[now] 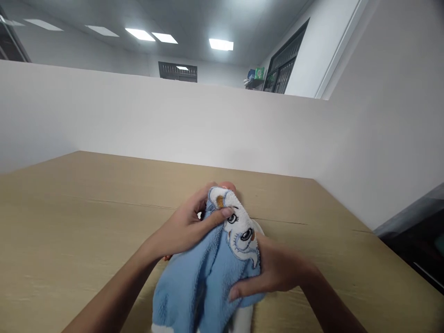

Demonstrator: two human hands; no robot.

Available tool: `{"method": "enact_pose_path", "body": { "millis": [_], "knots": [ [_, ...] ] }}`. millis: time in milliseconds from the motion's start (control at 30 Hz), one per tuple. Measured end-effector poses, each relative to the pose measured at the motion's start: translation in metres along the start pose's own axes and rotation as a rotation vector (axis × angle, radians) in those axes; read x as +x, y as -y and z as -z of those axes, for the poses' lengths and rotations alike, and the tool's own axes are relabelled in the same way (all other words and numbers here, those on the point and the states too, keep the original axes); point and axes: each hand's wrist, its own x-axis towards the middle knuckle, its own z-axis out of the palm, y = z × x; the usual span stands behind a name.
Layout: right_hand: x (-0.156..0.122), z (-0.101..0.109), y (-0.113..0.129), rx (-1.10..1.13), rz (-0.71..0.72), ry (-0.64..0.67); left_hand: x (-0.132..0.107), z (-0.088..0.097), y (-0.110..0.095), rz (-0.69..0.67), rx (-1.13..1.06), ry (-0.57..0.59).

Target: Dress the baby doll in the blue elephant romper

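A light blue fleece cloth [204, 282] with a white embroidered elephant face [239, 226] is held above the wooden table [69, 222]. My left hand [183, 226] grips the cloth's upper edge, thumb pressed on the elephant patch. My right hand [274, 268] is wrapped round the cloth's right side, thumb underneath. Something white [243, 319] shows below the cloth; I cannot make out what it is.
A white partition wall [173, 125] runs along the table's far edge and right side. A dark gap [416, 245] lies beyond the table's right edge. Ceiling lights and dark windows show above the partition.
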Motion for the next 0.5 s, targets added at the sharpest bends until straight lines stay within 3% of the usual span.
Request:
{"method": "enact_pose_path", "body": {
  "millis": [133,300,400,500],
  "knots": [
    [0.005,-0.004,-0.002,0.073,-0.006,-0.012,-0.005,0.016,-0.004,0.154,0.171,0.085],
    [-0.002,0.004,-0.004,0.163,0.043,0.017,-0.014,0.050,0.002,0.300,0.418,0.352],
    [-0.005,0.006,-0.006,0.213,0.005,0.041,-0.012,0.054,0.007,0.205,0.324,0.364],
    [-0.003,0.006,-0.005,0.186,-0.026,0.153,-0.006,0.047,0.013,0.103,0.152,0.368]
  ]
}}
